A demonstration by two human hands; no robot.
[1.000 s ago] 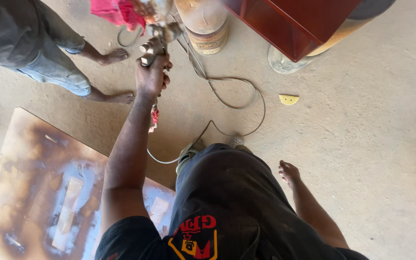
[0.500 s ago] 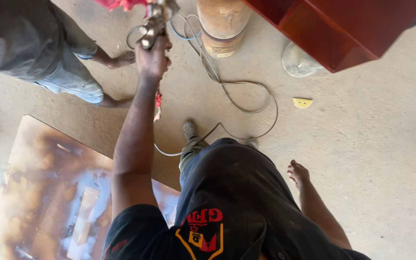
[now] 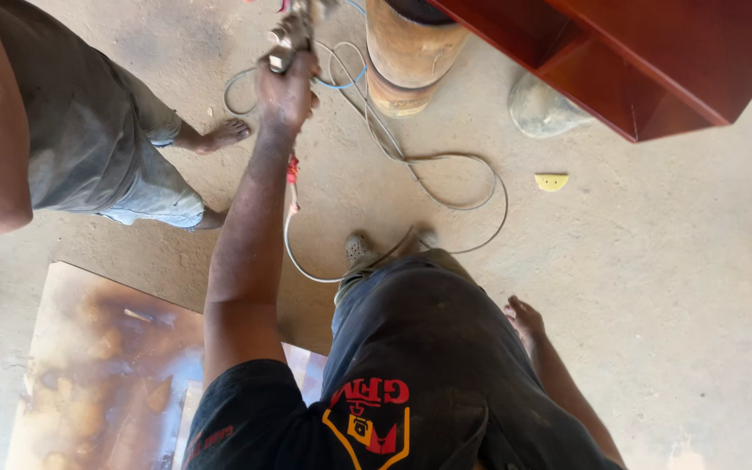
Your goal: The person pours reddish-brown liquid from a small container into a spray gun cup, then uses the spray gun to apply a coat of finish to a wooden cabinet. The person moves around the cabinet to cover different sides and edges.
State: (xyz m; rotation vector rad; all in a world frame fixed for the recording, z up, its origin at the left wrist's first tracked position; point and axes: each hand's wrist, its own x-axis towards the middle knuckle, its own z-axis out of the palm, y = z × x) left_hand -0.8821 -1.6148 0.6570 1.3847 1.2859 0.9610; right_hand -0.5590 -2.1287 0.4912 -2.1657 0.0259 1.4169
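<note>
My left hand is stretched out in front of me and shut on a metal spray gun, which is cut off by the top edge of the view. A thin grey hose with a red fitting hangs below my forearm and loops across the concrete floor. My right hand hangs by my thigh, fingers loosely apart, holding nothing. My foot stands beside the hose loop.
Another person in grey shorts stands barefoot at the left. A rusty drum and a red-brown wooden cabinet are ahead. A stained board lies at lower left; a small yellow piece lies on the floor.
My left hand with the spray gun has risen toward the top edge of the view. The red cloth near it has left the view. My right hand stays at my side.
</note>
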